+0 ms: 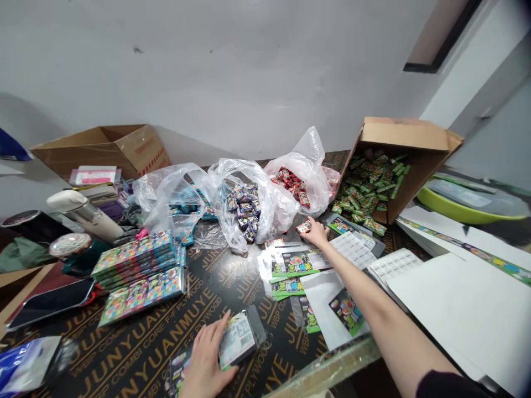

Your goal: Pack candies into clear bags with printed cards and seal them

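My right hand (316, 233) reaches forward, its fingers closed on a small red packet (303, 226). Close by lies a clear plastic bag of similar red packets (293, 185). Below that hand are printed black-and-green cards (296, 262), partly in clear sleeves, and sheets of small white rectangles (352, 249). Near the table's front edge, my left hand (207, 354) rests with thumb and fingers apart over a clear sleeve with a printed card (238, 337). Part of this sleeve is hidden under the palm.
Clear bags hold purple packets (245, 207) and blue packets (186, 210). A tipped cardboard box (415, 132) holds green packets (369, 185). Filled packs are stacked (136, 260) at left, beside a phone (52, 303) and bottles (85, 215). White sheets (464, 309) lie right.
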`<state>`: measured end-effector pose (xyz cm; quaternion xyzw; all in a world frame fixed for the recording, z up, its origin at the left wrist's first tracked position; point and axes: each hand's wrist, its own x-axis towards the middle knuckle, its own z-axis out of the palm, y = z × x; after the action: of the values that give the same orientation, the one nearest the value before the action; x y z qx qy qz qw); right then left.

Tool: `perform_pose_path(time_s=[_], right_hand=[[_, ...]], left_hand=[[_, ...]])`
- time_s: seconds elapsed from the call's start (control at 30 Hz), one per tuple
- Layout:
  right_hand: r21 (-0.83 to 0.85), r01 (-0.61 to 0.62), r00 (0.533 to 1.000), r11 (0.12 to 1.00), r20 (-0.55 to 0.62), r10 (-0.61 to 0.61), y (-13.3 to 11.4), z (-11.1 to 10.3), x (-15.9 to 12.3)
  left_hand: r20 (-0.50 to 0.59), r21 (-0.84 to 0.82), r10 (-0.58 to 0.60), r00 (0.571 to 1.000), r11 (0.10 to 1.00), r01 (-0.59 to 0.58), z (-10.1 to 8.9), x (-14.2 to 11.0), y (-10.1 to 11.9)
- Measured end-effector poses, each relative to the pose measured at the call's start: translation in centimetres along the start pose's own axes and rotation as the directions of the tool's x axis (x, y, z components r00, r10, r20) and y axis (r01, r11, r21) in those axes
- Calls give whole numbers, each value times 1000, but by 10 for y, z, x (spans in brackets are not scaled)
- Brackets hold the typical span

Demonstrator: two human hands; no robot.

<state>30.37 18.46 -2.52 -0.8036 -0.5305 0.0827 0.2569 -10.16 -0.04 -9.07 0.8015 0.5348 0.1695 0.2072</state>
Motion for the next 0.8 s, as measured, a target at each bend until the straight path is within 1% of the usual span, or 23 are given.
perform_pose_path(time_s=[0.03, 0.07, 0.1, 0.13, 0.17, 0.2, 0.23, 0.27, 0.3, 0.33, 0.37, 0.4, 0.43, 0.47, 0.5, 0.53, 0.57, 0.6, 0.63, 0.67, 0.7, 0.77, 0.8], right_hand=[[23, 22, 1000, 999, -1, -22, -3, -2, -2], [88, 53, 998, 995, 13, -54, -8, -4, -10], [211, 78, 993, 974, 70, -95, -16, -4, -23], [387, 74, 974, 919, 171, -151, -25, -4, -41], [587, 12, 924, 810, 303, -234, -34, -4, -62], [744, -131, 825, 655, 448, -344, -44, -3, -86], [803, -316, 696, 505, 558, -452, -53, -2, -112], [784, -481, 566, 392, 619, -544, -62, -1, -138], [744, -596, 483, 302, 633, -606, -69, -1, -162], [714, -663, 448, 226, 620, -644, -74, 0, -184], [707, -687, 451, 170, 598, -662, -78, 1, -202], [726, -673, 481, 138, 573, -664, -81, 1, -217], [766, -627, 518, 142, 547, -658, -82, 1, -227], [817, -547, 558, 185, 520, -647, -82, 1, -234], [866, -427, 600, 262, 488, -634, -81, 0, -238], [895, -271, 641, 355, 443, -627, -79, -2, -239], [890, -97, 669, 445, 389, -634, -77, -5, -238], [858, 70, 675, 509, 335, -657, -74, -8, -236], [813, 213, 657, 542, 291, -695, -73, -12, -234], [773, 322, 615, 546, 267, -741, -72, -16, -232], [746, 402, 558, 530, 260, -788, -72, -19, -230], [718, 501, 448, 484, 263, -854, -76, -24, -230], [707, 534, 411, 465, 263, -873, -80, -25, -232]], left_hand=[[-15, -8, 6, 1000, 1000, -6, -3, 3, 1], [-46, -25, 3, 999, 1000, -4, -8, 6, 5], [-92, -56, -12, 996, 998, 7, -14, 11, 11], [-143, -105, -38, 989, 994, 23, -20, 16, 19], [-192, -175, -74, 979, 984, 40, -25, 22, 29], [-222, -267, -110, 969, 962, 48, -30, 28, 41], [-215, -382, -142, 966, 923, 50, -33, 35, 53], [-187, -521, -177, 966, 852, 55, -34, 41, 65], [-113, -666, -210, 971, 742, 83, -33, 46, 76], [-21, -796, -235, 972, 592, 126, -32, 50, 86], [60, -886, -240, 969, 434, 162, -30, 53, 94], [136, -937, -234, 963, 286, 202, -29, 55, 100], [194, -959, -230, 954, 158, 233, -28, 55, 103], [234, -965, -229, 945, 63, 254, -28, 54, 104], [258, -964, -235, 937, -2, 265, -30, 52, 104], [271, -962, -244, 931, -42, 269, -33, 50, 102], [283, -959, -246, 927, -61, 277, -37, 47, 100], [304, -953, -236, 923, -65, 297, -42, 45, 97], [338, -941, -213, 917, -58, 333, -46, 42, 95], [378, -925, -187, 907, -40, 377, -49, 40, 93], [415, -908, -168, 894, -10, 419, -52, 38, 92], [440, -888, -162, 883, 70, 455, -52, 35, 93], [423, -889, -173, 889, 108, 444, -50, 33, 94]])
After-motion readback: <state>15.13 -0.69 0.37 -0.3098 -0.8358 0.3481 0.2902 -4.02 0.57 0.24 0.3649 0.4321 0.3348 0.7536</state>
